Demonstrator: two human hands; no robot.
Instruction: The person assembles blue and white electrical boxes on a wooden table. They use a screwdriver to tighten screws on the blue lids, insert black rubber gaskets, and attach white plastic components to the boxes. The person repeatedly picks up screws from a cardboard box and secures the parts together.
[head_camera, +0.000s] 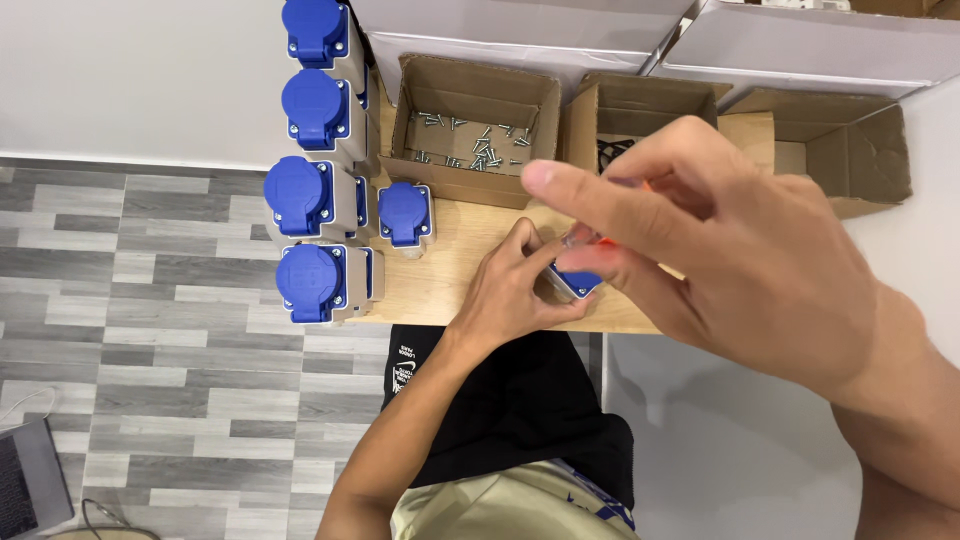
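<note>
Two hands on one blue socket (575, 282), left hand (515, 285) grip closed round it, right hand (740, 250) pinching screwdriver (585, 237)

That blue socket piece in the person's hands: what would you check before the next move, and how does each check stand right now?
1. Left hand has a grip on the blue socket piece: ok.
2. Piece held over the wooden board, not off its edge: ok.
3. Right hand holds the tool with the orange handle: ok, mostly hidden.
4. Tool tip seated on the piece: cannot tell, fingers cover it.
5. Screws on hand in the cardboard box: ok.
6. Finished blue sockets out of the way: ok.
</note>
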